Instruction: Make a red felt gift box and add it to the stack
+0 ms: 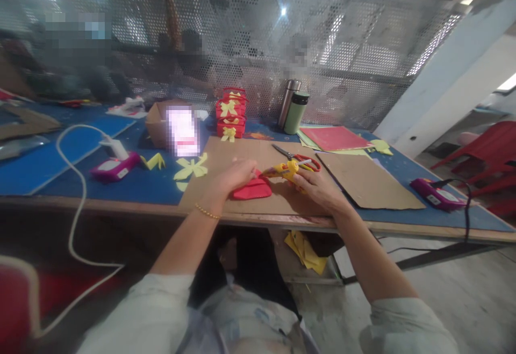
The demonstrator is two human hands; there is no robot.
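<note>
My right hand point(316, 185) is wrapped round a yellow glue gun point(287, 170), its nozzle pointing left at a red folded piece point(253, 188). The red piece, paper or felt, lies on a brown cardboard sheet point(213, 182). My left hand point(242, 175) grips its upper edge with bent fingers; the fingertips are partly hidden. Behind the glue gun lie scissors point(308, 163) with red-orange handles, blades pointing back left. Left of the cardboard's middle are yellow bow-shaped cut-outs point(191, 168).
Red boxes with yellow bows point(230, 113) are stacked at the back. Two flasks point(296, 113) stand beside red sheets point(334, 138). A lit phone point(183, 131) leans on a carton point(157, 123). Purple power devices point(115, 167) with cables sit at both sides; a second cardboard piece point(371, 182) lies right.
</note>
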